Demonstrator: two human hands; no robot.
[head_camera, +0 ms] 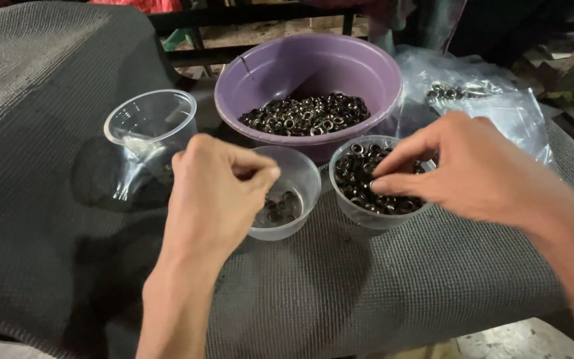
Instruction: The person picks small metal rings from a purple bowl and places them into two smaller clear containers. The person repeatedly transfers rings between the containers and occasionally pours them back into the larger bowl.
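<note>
Now the left hand (210, 193) hovers mid-frame over a near-empty cup (286, 199), fingers pinched, contents hidden. Right hand (460, 166) dips pinched fingers into the full cup (375, 183) of rings; hard to tell what's gripped. Purple bowl (310, 70) behind.

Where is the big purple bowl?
In the head view the purple bowl sits at the back middle of the grey mat, holding small dark metal rings, just behind the two clear cups and beside a clear plastic bag on its right.
</note>
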